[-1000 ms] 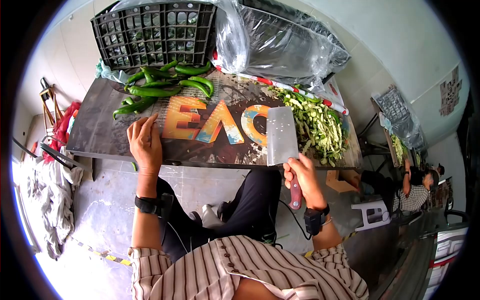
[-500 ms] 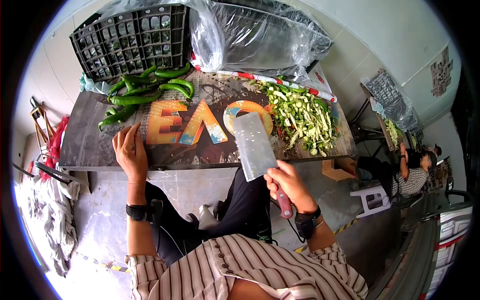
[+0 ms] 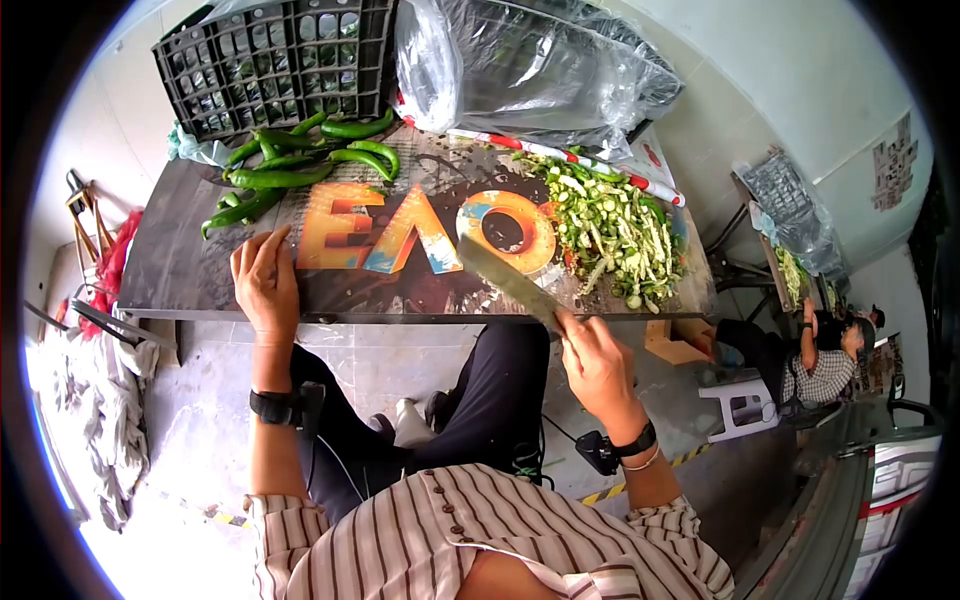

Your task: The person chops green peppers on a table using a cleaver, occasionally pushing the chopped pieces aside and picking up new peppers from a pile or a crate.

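I take the painted lettering on the tabletop as my reference.

1. Room. A pale wall rises behind and right of the lettering. A grey floor lies below it, with yellow-and-black tape. Pale rags are heaped on the floor well left of it. Far right of it a co-worker in a checked shirt sits near a white stool.

2. Surface. The tabletop is a dark, worn, stained board with the lettering across its middle.

3. Load.
- A clear plastic bag stands behind the lettering, to the right.
- A black plastic crate stands behind it, to the left.
- A pile of chopped green pieces lies just right of it.
- Whole green peppers lie behind its left end, in front of the crate.
- A red-and-white striped strip runs along the bag's foot.

4. Hands. My left hand lies flat and released, palm down, on the tabletop just left of the lettering. My right hand is clenched around the handle of the cleaver. The blade is seen edge-on and tilted, in front of the lettering's right end at the near edge. The handle is hidden in the grip.

5. Writing. The lettering reads "EAO" in orange with blue patches. Papers on the far wall are too small to read.
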{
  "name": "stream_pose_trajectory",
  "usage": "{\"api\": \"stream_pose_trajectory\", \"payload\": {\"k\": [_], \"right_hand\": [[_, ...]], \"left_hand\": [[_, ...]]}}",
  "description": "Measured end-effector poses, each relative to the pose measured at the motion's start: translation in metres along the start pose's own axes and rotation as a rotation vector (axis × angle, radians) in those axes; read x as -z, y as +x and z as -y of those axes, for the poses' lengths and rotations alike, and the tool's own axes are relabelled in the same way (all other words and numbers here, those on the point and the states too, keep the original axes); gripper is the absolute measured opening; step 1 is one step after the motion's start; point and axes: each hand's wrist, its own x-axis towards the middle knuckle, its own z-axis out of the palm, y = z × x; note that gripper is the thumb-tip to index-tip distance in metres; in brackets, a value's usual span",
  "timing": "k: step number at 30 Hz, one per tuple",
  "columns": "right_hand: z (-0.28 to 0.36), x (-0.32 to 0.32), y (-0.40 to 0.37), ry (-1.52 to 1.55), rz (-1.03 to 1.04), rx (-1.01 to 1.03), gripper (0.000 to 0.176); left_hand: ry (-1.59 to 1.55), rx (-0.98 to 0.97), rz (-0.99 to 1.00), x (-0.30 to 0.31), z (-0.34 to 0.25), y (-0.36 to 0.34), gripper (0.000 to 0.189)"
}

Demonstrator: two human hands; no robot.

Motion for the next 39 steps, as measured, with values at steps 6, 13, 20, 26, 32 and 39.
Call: {"api": "stream_pose_trajectory", "payload": {"k": [6,13,20,26,32,39], "right_hand": [[0.003,-0.005,0.008,-0.123,0.023,0.178,0.057],[0.021,-0.01,0.009,0.279,0.07,-0.091,0.036],[0.032,-0.008,0.006,1.197,0.474,-0.605,0.016],[0.019,-0.006,0.003,1.268,0.449,-0.74,0.011],[-0.005,0.016,-0.002,1.252,0.309,-0.963,0.009],[-0.02,0.02,-0.014,1.204,0.048,-1.019,0.007]], "left_hand": [[-0.01,0.02,0.019,0.002,-0.001,0.001,0.018],[0.01,0.004,-0.014,0.002,-0.004,0.001,0.018],[0.001,0.015,0.002,0.001,-0.002,0.0,0.018],[0.014,0.015,0.006,0.002,-0.003,0.0,0.018],[-0.007,0.019,0.004,0.002,-0.001,0.0,0.017],[-0.01,0.017,-0.012,0.004,-0.005,0.0,0.02]]}}
